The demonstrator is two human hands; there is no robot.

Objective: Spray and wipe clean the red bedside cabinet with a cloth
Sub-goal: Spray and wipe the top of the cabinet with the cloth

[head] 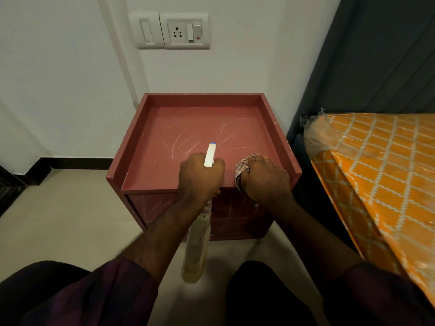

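Sleeves (82, 295) lowest, dark, at 7 and 5 o'clock. Grips bottle (196, 250) by the neck in left hand (200, 175), fingers wrapped right round it, body hanging toward 6 o'clock, nozzle (210, 154) aimed at 12 o'clock across the cabinet (188, 123) top, likely to land mist on the scuffed middle rather than the floor. Holds cloth (243, 167) bunched in right hand (266, 177), fingers curled over it, pressed on the top's near edge at 3 o'clock of the bottle; probably kept beside the spray line, not in it, ready to follow with a wipe. Cabinet at centre frame, backed against the wall, raised rim on three sides, open toward 6 o'clock for easy reach. Pale streaks across top and drawer fronts, so wiping hardly begun, by the look of it. Just beside at 3 o'clock, bed (376, 161) in orange cover. Up at 12 o'clock, socket (183, 30) on the wall: good reason to keep spray low.
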